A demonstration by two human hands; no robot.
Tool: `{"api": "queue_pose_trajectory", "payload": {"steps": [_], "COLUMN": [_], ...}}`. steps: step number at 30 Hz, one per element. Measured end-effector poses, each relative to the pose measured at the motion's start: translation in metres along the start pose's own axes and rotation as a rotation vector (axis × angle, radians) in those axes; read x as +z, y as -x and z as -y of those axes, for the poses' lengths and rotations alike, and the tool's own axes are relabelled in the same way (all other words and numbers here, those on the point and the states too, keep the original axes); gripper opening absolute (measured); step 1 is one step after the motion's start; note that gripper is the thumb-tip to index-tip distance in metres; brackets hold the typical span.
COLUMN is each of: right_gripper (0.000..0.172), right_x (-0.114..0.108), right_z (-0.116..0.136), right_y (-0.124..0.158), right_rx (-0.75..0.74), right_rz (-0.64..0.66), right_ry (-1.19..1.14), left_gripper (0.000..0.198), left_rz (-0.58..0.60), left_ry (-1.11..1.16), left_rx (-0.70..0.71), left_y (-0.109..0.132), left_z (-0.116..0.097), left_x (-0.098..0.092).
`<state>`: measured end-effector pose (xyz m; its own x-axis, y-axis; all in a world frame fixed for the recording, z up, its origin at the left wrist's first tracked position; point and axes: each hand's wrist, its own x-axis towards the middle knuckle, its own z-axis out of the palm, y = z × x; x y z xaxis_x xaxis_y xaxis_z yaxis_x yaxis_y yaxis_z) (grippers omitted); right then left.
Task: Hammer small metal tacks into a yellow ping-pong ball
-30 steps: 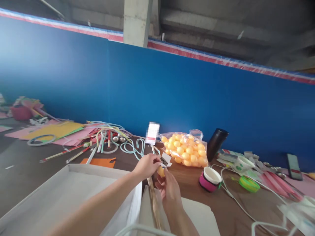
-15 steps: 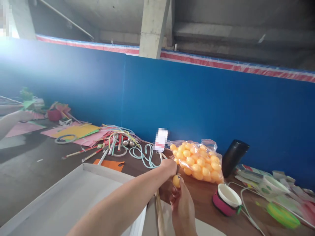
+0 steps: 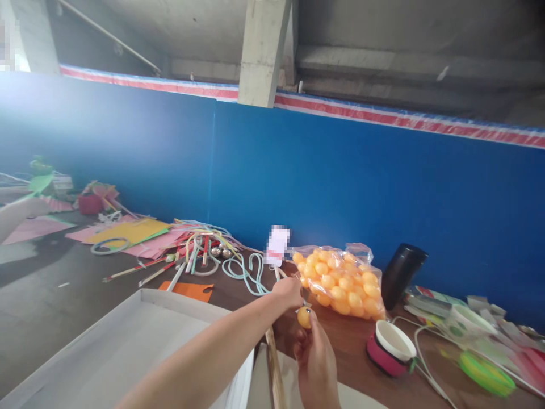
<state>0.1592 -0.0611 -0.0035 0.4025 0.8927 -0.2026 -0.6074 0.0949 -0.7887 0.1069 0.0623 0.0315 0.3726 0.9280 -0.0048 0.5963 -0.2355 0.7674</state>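
My right hand (image 3: 315, 358) comes up from the bottom centre, its thumb and fingers closed round an orange ball (image 3: 304, 317) that has a small dark and white spot on top. Just behind the ball is my left hand (image 3: 288, 293), reached across from the lower left, its fingers bent down beside the ball; what they hold, if anything, is hidden. A clear plastic bag of orange balls (image 3: 340, 281) lies right behind both hands. Under my left forearm, a wooden stick (image 3: 276, 369) points toward me.
A white tray (image 3: 140, 346) fills the lower left. Cords, sticks and coloured paper (image 3: 131, 232) lie behind it. To the right are a pink and white cup (image 3: 392, 347), a black cylinder (image 3: 402, 275) and a green item (image 3: 487, 374). Another person's arm (image 3: 17, 216) shows far left.
The view has shifted slightly. Both hands stay close together at the ball, and the spot on the ball now shows more clearly.
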Motion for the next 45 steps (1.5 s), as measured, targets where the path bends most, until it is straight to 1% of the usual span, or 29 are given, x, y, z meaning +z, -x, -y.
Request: {"api": "queue_pose_trajectory", "payload": {"steps": [2,5,10,12,13,15,17,21,27,33,39,45], "right_gripper": [0.032,0.033,0.032,0.035,0.037,0.043,0.047,0.048,0.047,0.044,0.046,0.039], "right_x": [-0.001,-0.002,0.001,0.003,0.005,0.007,0.008,0.008,0.011,0.012,0.010,0.011], "right_z": [-0.001,-0.004,-0.007,-0.007,-0.007,-0.006,-0.005,-0.003,-0.001,0.001,0.002,0.005], "right_y": [-0.002,-0.003,0.000,0.002,0.003,0.005,0.007,0.008,0.011,0.012,0.012,0.013], "right_rx": [0.012,0.027,0.073,0.079,0.067,0.039,0.034,0.013,0.007,0.031,0.029,0.020], "right_rz": [-0.019,0.023,0.085,0.128,0.173,0.247,0.286,0.313,0.406,0.419,0.375,0.371], "right_ry": [0.003,0.030,0.067,0.068,0.067,0.076,0.101,0.119,0.107,0.098,0.092,0.105], "left_gripper": [0.011,0.006,0.011,0.014,0.017,0.022,0.026,0.026,0.020,0.022,0.023,0.022], "left_rz": [-0.025,-0.020,0.000,0.007,-0.008,0.032,0.087,0.158,0.178,0.183,0.154,0.164], "left_ry": [0.073,0.229,0.491,0.569,0.691,0.876,0.980,1.086,1.219,1.222,1.169,1.164], "left_rx": [0.004,-0.020,-0.061,-0.079,-0.102,-0.116,-0.124,-0.129,-0.098,-0.109,-0.127,-0.115], "left_y": [0.007,0.023,0.063,0.079,0.087,0.098,0.105,0.108,0.105,0.110,0.109,0.108], "left_z": [0.003,0.011,0.026,0.032,0.035,0.041,0.047,0.055,0.059,0.053,0.056,0.056], "left_x": [-0.005,-0.015,-0.033,-0.038,-0.039,-0.041,-0.041,-0.039,-0.037,-0.039,-0.035,-0.036]}}
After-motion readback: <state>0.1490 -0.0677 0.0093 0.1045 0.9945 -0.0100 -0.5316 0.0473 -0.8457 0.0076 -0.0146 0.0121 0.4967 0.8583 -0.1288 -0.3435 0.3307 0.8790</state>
